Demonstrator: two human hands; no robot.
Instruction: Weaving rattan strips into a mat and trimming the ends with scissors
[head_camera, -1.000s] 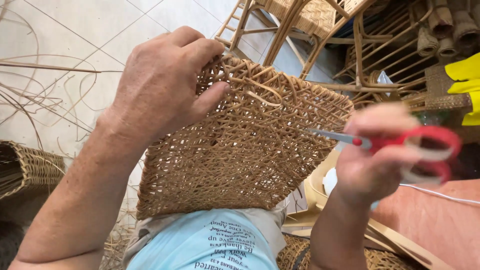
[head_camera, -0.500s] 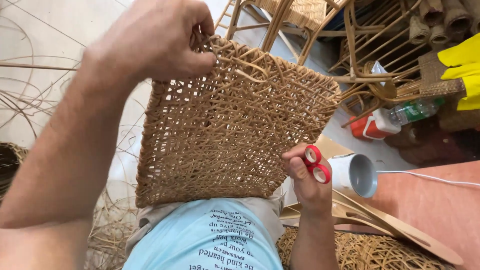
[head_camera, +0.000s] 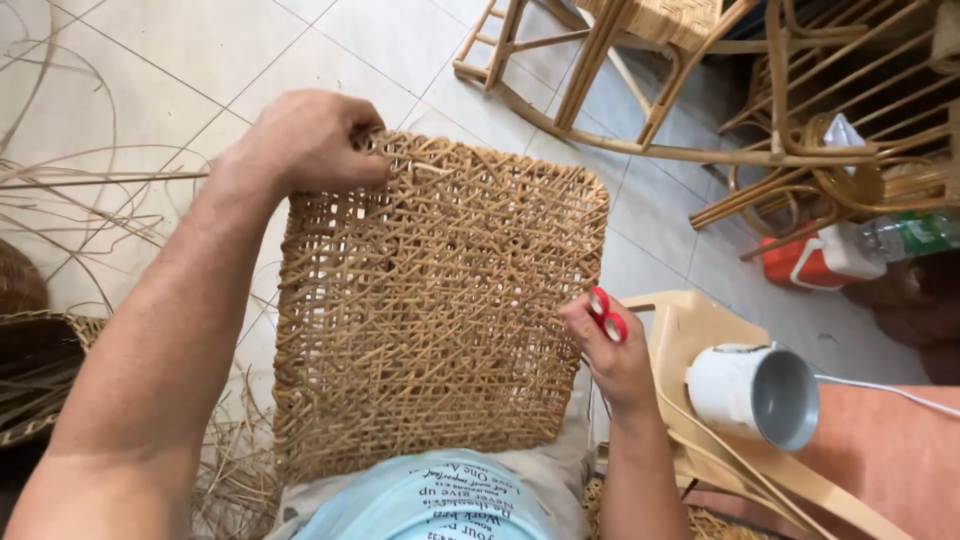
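The left hand (head_camera: 305, 140) closes its fingers over the top left corner of a square woven cane panel (head_camera: 435, 300), which stands tilted on the person's lap against a light blue shirt. The right hand (head_camera: 612, 355) curls shut around red-handled scissors (head_camera: 606, 314), just beside the panel's right edge. Further right, an orange and white cooler box (head_camera: 810, 262) sits on the tiled floor, with a clear plastic bottle bearing a green label (head_camera: 910, 235) next to it. A white cylindrical pipe piece (head_camera: 750, 392) rests on a beige plastic stool (head_camera: 690, 320). The left forearm stretches long across the view; the right wrist bends upward.
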